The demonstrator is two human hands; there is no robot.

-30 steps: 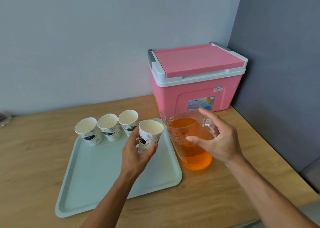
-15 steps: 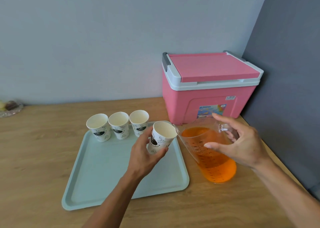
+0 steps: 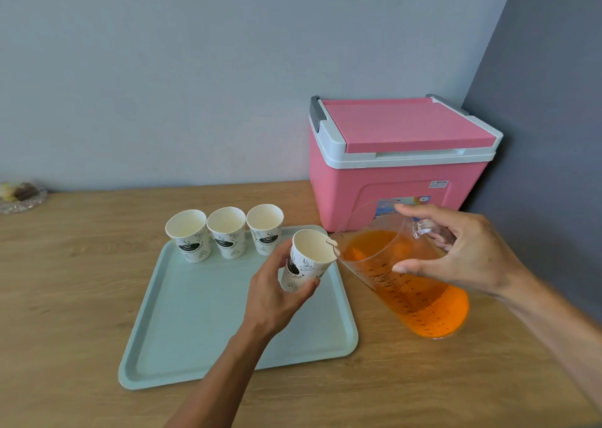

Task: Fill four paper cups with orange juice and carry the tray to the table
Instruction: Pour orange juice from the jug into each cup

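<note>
My left hand (image 3: 277,294) grips a white printed paper cup (image 3: 308,260), tilted to the right above the pale green tray (image 3: 202,323). The cup looks empty inside. My right hand (image 3: 456,252) holds the handle of a clear measuring jug (image 3: 404,281) full of orange juice, tipped left so its spout touches the cup's rim. No juice is seen running. Three more empty paper cups (image 3: 228,232) stand in a row along the tray's far edge.
A pink cooler box (image 3: 397,160) with a shut lid stands behind the jug, against the grey corner walls. A glass dish (image 3: 19,196) with snacks sits at the far left of the wooden counter (image 3: 81,281).
The jug has tipped further left and its spout has come onto the rim of the held cup. The cup leans more toward the jug.
</note>
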